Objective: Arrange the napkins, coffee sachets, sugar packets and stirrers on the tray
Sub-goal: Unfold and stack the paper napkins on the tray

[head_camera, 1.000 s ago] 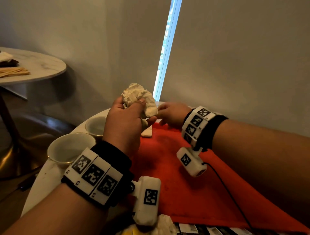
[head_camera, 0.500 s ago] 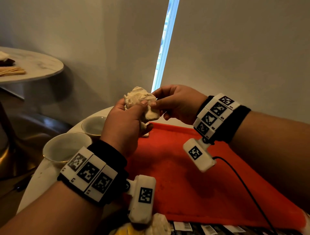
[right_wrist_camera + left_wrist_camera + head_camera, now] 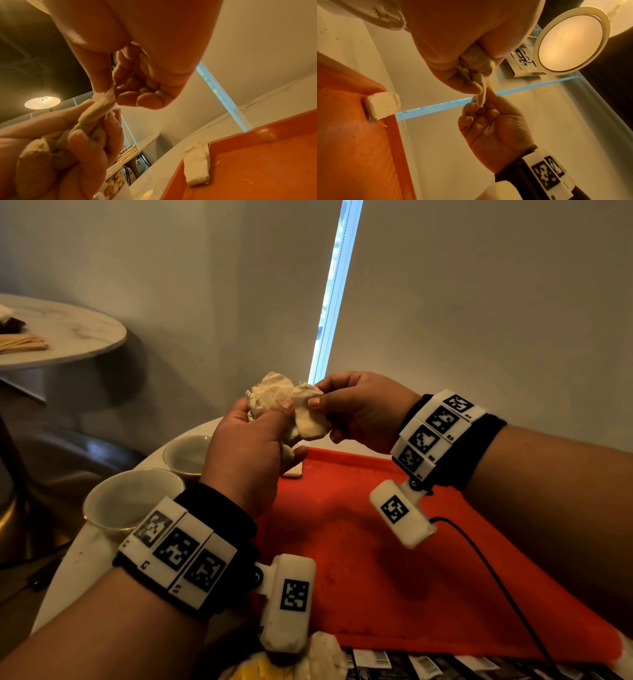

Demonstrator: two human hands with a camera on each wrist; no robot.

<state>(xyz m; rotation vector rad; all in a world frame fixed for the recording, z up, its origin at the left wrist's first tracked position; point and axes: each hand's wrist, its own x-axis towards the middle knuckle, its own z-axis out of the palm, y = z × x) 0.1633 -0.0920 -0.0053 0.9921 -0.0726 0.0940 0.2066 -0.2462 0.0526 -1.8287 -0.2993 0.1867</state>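
Note:
A crumpled cream napkin [image 3: 286,405] is held up in the air above the far left corner of the orange tray [image 3: 376,542]. My left hand [image 3: 253,440] grips the bulk of it, fingers curled round it. My right hand [image 3: 352,405] pinches its right edge between thumb and forefinger; the pinch shows in the right wrist view at the napkin [image 3: 102,102]. A small folded white napkin [image 3: 197,165] lies on the tray's far left corner, also seen in the left wrist view as the white pad [image 3: 382,105].
Two empty white cups [image 3: 133,501] [image 3: 188,453] stand on the round table left of the tray. Dark sachets [image 3: 428,666] and another crumpled napkin [image 3: 322,659] lie at the near edge. A second table [image 3: 61,330] with wooden stirrers [image 3: 20,344] stands far left.
My right hand rose from the tray's far edge to the napkin and took hold of its right edge. The left hand kept its grip and lifted slightly.

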